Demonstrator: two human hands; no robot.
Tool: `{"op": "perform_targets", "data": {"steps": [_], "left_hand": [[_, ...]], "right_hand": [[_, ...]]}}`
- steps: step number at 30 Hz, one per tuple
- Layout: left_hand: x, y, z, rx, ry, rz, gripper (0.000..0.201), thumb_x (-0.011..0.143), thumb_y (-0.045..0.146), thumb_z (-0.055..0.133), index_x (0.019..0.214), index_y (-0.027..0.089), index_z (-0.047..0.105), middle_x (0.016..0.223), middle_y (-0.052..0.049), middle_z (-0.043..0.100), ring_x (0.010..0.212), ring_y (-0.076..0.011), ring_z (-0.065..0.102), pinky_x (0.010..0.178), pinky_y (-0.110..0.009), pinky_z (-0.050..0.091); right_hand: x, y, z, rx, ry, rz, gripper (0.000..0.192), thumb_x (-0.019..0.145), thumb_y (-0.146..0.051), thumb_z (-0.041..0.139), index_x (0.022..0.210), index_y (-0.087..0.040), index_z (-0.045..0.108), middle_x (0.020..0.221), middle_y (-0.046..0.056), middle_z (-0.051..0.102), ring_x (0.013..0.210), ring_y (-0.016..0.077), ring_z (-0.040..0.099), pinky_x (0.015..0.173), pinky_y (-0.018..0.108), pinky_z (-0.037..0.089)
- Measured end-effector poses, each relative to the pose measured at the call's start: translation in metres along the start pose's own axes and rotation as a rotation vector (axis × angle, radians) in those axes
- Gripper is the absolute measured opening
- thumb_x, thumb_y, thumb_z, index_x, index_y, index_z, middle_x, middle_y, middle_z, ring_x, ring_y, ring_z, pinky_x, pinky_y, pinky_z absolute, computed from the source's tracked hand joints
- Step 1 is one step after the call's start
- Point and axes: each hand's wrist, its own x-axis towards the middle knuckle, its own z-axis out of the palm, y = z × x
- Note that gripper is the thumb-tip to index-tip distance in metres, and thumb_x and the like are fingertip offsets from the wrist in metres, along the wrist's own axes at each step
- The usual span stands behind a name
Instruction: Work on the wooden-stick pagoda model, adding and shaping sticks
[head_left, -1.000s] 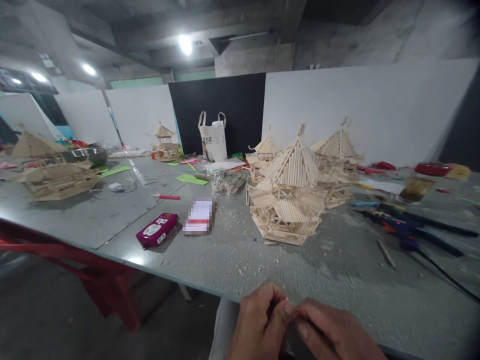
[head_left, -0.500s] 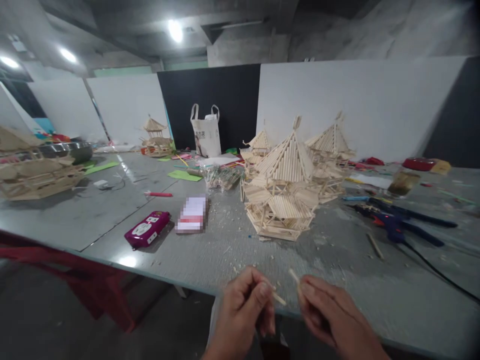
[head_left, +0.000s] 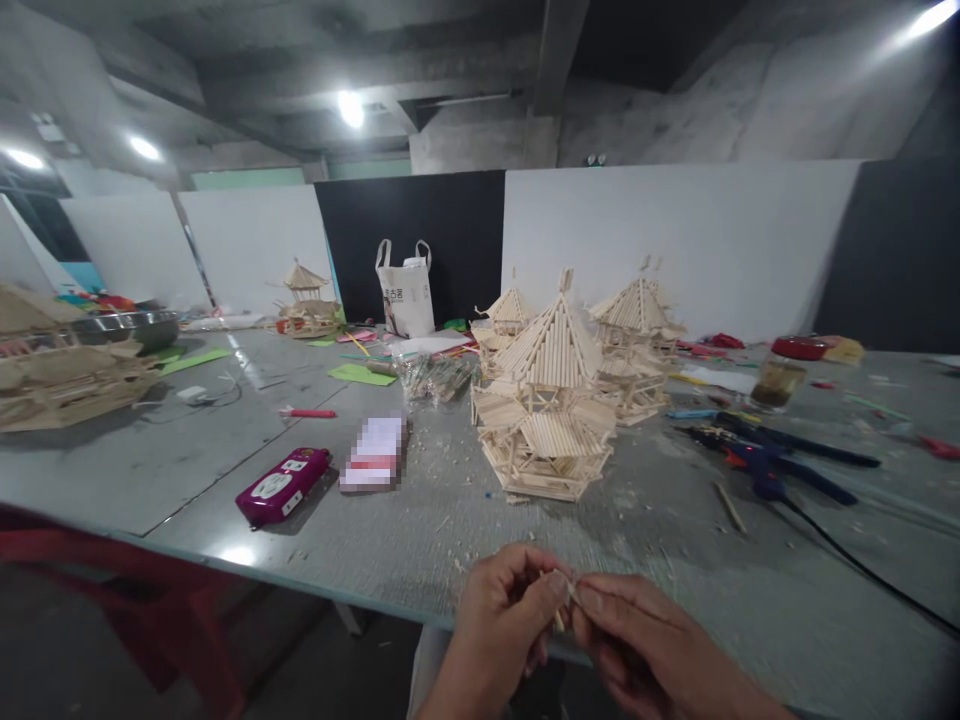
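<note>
Head cam: L hand (head_left: 504,622) & R hand (head_left: 645,650) pinch a small wood stick (head_left: 564,598) together over worktop (head_left: 420,530) near edge. Beyond: 3 stick pagodas, nearest (head_left: 546,400); glue gun (head_left: 757,465) right; purple pack (head_left: 283,485) left.

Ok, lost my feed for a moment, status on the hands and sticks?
Left hand and right hand together at the table edge, pinching small wooden sticks. Stick pavilion stands beyond, untouched. Nothing between.
</note>
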Motion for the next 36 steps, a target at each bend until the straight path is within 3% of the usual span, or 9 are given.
{"op": "perform_targets", "data": {"steps": [6,10,13,16,19,27,33,36], "left_hand": [[-0.004,-0.004,-0.004,0.247,0.033,0.190,0.027,0.086,0.039,0.052,0.084,0.016,0.066,0.063,0.002,0.056,0.048,-0.0063,0.043,0.045,-0.017,0.035],[-0.004,-0.010,0.000,0.228,0.122,0.199,0.027,0.087,0.040,0.050,0.081,0.018,0.063,0.054,0.006,0.047,0.044,-0.0067,0.035,0.042,-0.019,0.027],[-0.003,-0.012,0.006,0.234,0.228,0.212,0.024,0.086,0.037,0.051,0.074,0.018,0.061,0.050,0.007,0.040,0.044,-0.0074,0.032,0.043,-0.020,0.024],[-0.003,-0.013,0.008,0.236,0.256,0.196,0.023,0.085,0.038,0.051,0.075,0.018,0.060,0.048,0.008,0.039,0.043,-0.0083,0.033,0.043,-0.021,0.025],[-0.003,-0.015,0.006,0.264,0.240,0.193,0.023,0.086,0.039,0.049,0.076,0.019,0.057,0.048,0.008,0.039,0.043,-0.0090,0.034,0.042,-0.021,0.026],[-0.006,-0.010,-0.003,0.829,0.189,0.538,0.019,0.088,0.014,0.040,0.078,0.018,0.055,0.066,-0.002,0.062,0.059,-0.0148,0.058,0.054,-0.024,0.039],[-0.012,0.003,-0.004,0.928,0.113,0.516,0.017,0.086,0.008,0.040,0.083,0.017,0.054,0.073,-0.004,0.064,0.063,-0.0165,0.060,0.057,-0.026,0.042],[-0.013,0.007,-0.005,0.948,0.085,0.532,0.018,0.084,0.006,0.040,0.083,0.017,0.054,0.072,-0.004,0.063,0.062,-0.0159,0.059,0.055,-0.026,0.042]], "right_hand": [[0.005,0.000,-0.011,-0.418,0.104,-0.132,0.048,0.089,-0.060,0.041,0.074,-0.015,0.050,0.059,-0.003,0.047,0.039,0.0060,0.049,0.033,0.013,0.033],[0.006,-0.005,-0.010,-0.716,0.228,-0.231,0.043,0.091,-0.052,0.042,0.080,-0.017,0.062,0.070,0.003,0.057,0.048,0.0088,0.054,0.038,0.015,0.039],[0.007,-0.008,-0.006,-0.682,0.292,-0.186,0.036,0.088,-0.050,0.045,0.084,-0.019,0.064,0.059,0.001,0.059,0.046,0.0113,0.055,0.041,0.018,0.042],[0.009,-0.010,-0.002,-0.641,0.288,-0.167,0.035,0.086,-0.049,0.045,0.080,-0.019,0.062,0.053,0.001,0.058,0.045,0.0136,0.057,0.043,0.020,0.044],[0.008,-0.011,0.000,-0.664,0.282,-0.185,0.035,0.085,-0.048,0.044,0.078,-0.019,0.063,0.055,0.002,0.061,0.048,0.0155,0.060,0.046,0.022,0.047],[0.002,-0.023,-0.005,-0.702,0.195,-0.217,0.034,0.089,-0.045,0.044,0.081,-0.018,0.063,0.058,0.002,0.062,0.048,0.0126,0.059,0.046,0.020,0.045],[-0.004,-0.035,-0.010,-0.922,0.120,-0.287,0.028,0.092,-0.036,0.043,0.086,-0.021,0.065,0.064,0.000,0.065,0.054,0.0113,0.060,0.050,0.020,0.044],[-0.003,-0.039,-0.011,-0.838,0.070,-0.187,0.029,0.091,-0.040,0.043,0.085,-0.020,0.063,0.061,0.000,0.065,0.054,0.0119,0.060,0.051,0.021,0.044]]}}
